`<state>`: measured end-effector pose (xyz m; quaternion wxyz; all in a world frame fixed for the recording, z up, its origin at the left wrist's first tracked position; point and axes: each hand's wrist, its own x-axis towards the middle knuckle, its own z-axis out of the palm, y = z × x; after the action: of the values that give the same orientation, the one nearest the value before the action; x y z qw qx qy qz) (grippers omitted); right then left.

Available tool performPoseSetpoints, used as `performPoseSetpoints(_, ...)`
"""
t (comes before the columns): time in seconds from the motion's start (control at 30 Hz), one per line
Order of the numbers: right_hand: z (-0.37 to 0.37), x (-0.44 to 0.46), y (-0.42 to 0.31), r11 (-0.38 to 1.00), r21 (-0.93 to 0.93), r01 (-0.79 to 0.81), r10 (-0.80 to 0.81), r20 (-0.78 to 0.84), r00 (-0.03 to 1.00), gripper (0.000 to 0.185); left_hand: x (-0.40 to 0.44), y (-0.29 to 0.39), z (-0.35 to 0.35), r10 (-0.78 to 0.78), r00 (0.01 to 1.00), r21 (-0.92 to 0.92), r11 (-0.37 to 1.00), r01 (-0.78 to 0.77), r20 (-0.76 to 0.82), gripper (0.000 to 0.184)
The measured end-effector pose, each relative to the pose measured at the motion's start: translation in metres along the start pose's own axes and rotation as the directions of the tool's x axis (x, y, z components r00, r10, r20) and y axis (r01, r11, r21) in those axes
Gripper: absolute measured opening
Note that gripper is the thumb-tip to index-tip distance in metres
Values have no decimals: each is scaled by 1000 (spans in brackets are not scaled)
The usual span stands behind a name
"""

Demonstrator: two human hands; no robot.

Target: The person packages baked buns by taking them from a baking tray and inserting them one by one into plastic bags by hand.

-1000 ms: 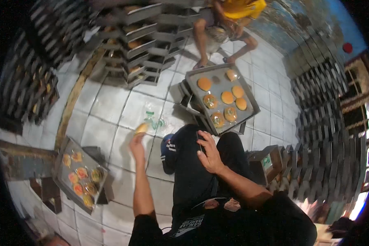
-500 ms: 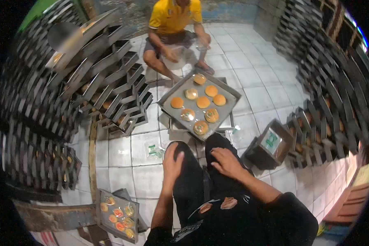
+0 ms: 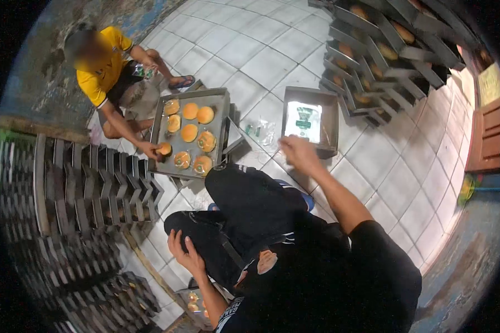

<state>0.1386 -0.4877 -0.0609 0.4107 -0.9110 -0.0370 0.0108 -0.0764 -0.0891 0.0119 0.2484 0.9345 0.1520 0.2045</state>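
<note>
Resting on my knee, my left hand has its fingers spread and holds nothing. My right hand reaches over the near edge of a dark metal box; its fingers are loosely bent and slightly blurred, with nothing visible in them. Inside the box lies a stack of clear plastic bags with green print. A loose plastic bag lies on the floor beside the box. In front of my knees stands a metal tray of round buns, several of them in clear wrapping.
A person in a yellow shirt squats left of the tray, one hand on a bun at its corner, the other holding plastic bags. Stacked metal trays rise at left, and more tray stacks stand at upper right.
My view has turned right. My right hand has left my knee and moved to the box of bags. The other person's hand has come to a bun on the tray. My left hand stays on my knee.
</note>
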Motion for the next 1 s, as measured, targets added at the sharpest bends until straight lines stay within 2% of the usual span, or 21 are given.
performPoseSetpoints(0.03,-11,12,11,997,78,3,7,-138,990,26,0,3,-1,-15,1000,-1,1000,15,-13,32)
performPoseSetpoints(0.07,-19,29,28,999,-5,-35,34,-197,980,27,0,-1,2,-4,1000,12,1000,4,-7,32)
performPoseSetpoints(0.1,-12,56,61,974,-175,-143,115,-158,981,27,0,-9,10,-19,1000,-7,1000,19,-15,31)
performPoseSetpoints(0.2,-7,92,121,962,-258,-86,61,-102,993,29,9,-14,15,-54,998,-1,999,54,-7,30)
performPoseSetpoints(0.3,17,119,163,931,-362,-48,-3,-140,990,50,15,-8,23,-64,998,20,998,64,8,30)
performPoseSetpoints(0.33,24,121,172,931,-363,-42,-5,-128,992,50,15,-10,27,-66,998,-24,998,66,0,30)
performPoseSetpoints(0.37,30,124,181,891,-452,-32,-41,-151,988,53,16,-11,30,-68,998,-68,995,68,-9,30)
performPoseSetpoints(0.4,35,126,184,843,-537,-24,-79,-169,982,57,18,-8,31,-81,997,-62,995,81,-9,30)
performPoseSetpoints(0.43,28,125,172,843,-538,-16,-80,-156,985,57,21,-3,31,-73,997,-18,997,73,-2,29)
performPoseSetpoints(0.5,-9,119,123,801,-594,-82,109,9,994,51,23,3,33,-72,997,23,997,72,7,29)
performPoseSetpoints(0.53,3,121,143,797,-597,-86,116,12,993,51,24,5,33,-66,998,23,998,65,12,28)
performPoseSetpoints(0.6,30,132,193,887,-446,-119,53,-158,986,35,29,5,35,-55,998,16,998,55,22,28)
performPoseSetpoints(0.63,19,131,177,885,-449,-121,54,-160,986,35,30,3,36,-42,999,32,999,41,28,28)
performPoseSetpoints(0.7,4,125,144,765,-641,-60,-83,-191,978,25,32,1,37,-32,999,48,998,30,34,28)
performPoseSetpoints(0.73,9,125,154,765,-642,-61,-78,-186,979,25,33,0,38,-49,998,30,998,48,42,28)
performPoseSetpoints(0.8,14,131,176,713,-700,50,-290,-228,930,28,34,0,41,-62,997,5,998,62,51,28)
performPoseSetpoints(0.83,3,129,161,711,-702,48,-289,-229,930,28,35,1,41,-54,997,4,999,54,51,28)
performPoseSetpoints(0.87,-21,129,123,755,-655,-31,-3,-51,999,26,35,2,41,-47,998,0,999,47,47,28)
performPoseSetpoints(0.9,-33,129,99,773,-622,-124,270,147,952,29,36,2,41,-47,998,-4,999,48,40,28)
performPoseSetpoints(0.93,-27,126,107,773,-624,-116,260,144,955,29,36,2,41,-40,998,-1,999,40,46,28)
performPoseSetpoints(1.0,-11,121,125,876,-483,-2,-45,-86,995,27,35,1,40,-39,998,4,999,39,42,28)
